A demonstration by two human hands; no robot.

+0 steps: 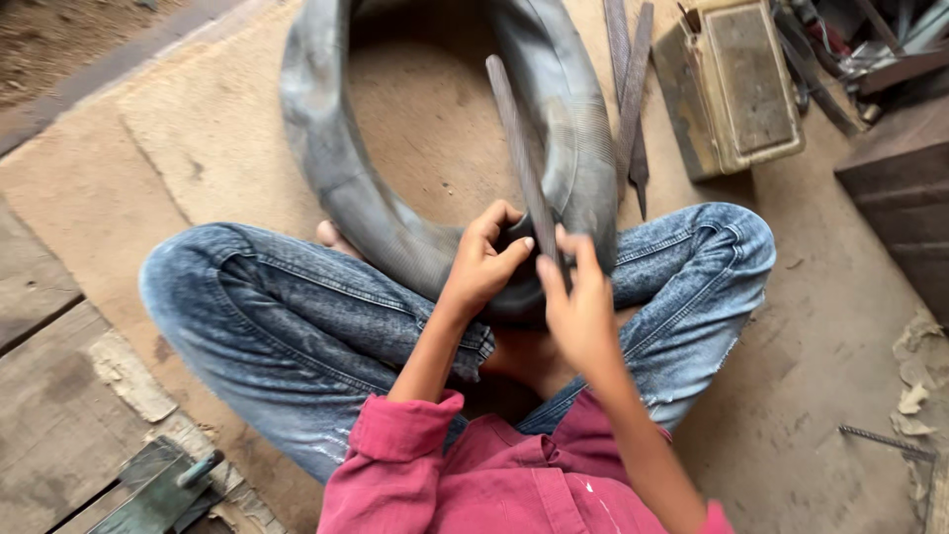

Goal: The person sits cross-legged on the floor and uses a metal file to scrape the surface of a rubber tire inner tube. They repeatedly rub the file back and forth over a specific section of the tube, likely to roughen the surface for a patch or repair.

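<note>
A grey rubber inner tube (336, 168) lies on the floor with its near part resting across my crossed legs in blue jeans. My left hand (481, 265) pinches the tube's near edge with thumb and fingers. My right hand (578, 307) grips the lower end of a long flat metal file (521, 148), which slants up and away over the tube.
Two more long metal files (628, 99) lie on the floor right of the tube. A worn metal box (736, 84) and scrap tools sit at the top right. A dark wooden block (905, 188) is at the right; a green tool (163, 489) lies at the bottom left.
</note>
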